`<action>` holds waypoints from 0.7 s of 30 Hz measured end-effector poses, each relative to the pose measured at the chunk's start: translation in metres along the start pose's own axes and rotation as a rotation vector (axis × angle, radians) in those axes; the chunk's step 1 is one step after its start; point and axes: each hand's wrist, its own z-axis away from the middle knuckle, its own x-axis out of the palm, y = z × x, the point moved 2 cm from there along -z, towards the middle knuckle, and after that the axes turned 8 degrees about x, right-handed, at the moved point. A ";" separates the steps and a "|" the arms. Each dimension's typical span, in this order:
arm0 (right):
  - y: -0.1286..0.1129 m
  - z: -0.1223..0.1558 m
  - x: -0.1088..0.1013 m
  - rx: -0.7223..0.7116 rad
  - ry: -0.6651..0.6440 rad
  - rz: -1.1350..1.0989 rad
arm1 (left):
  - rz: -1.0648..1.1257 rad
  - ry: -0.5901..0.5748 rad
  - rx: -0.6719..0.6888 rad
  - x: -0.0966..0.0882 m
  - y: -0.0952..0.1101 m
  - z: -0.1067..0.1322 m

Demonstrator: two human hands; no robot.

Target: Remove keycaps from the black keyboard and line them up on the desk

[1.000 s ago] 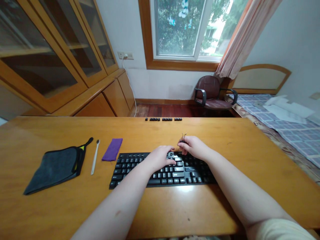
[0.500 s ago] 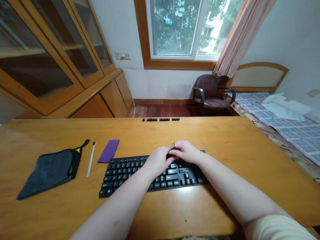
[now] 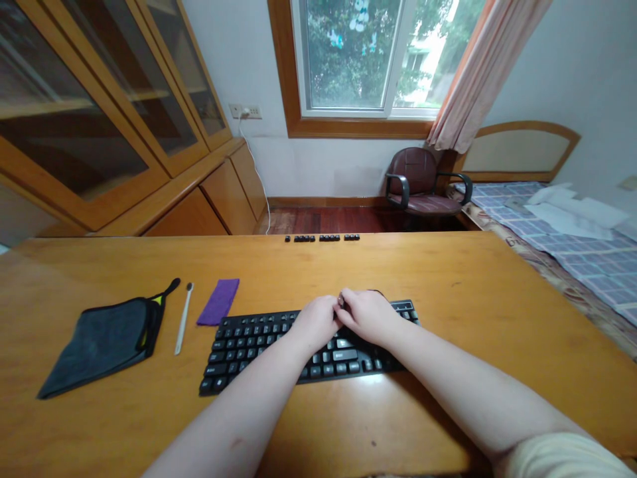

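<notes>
Keyboard (image 3: 253, 337) | beneath left fingers (image 3: 329, 308) and right fingers (image 3: 349, 318) | right gripping small half-hidden tool (image 3: 341, 301) | left's hold not discernible

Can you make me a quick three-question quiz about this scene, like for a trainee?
1. True or false: the toothbrush lies between the dark grey cloth and the purple cloth.
2. Which sits nearest the desk's far edge? A) the purple cloth; B) the small black keycaps; C) the toothbrush.
3. Fill in: the left hand and right hand meet over the ____.

Key: 1. True. 2. B. 3. Keyboard.
</notes>
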 end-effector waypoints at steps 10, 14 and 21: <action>0.015 -0.010 0.017 0.178 0.041 -0.246 | -0.022 -0.004 0.014 -0.001 0.003 0.000; 0.018 -0.010 0.020 0.229 0.067 -0.347 | -0.015 -0.012 0.011 0.001 0.001 0.000; 0.028 -0.017 0.014 0.366 0.228 -0.651 | -0.020 0.007 0.053 0.001 0.000 0.000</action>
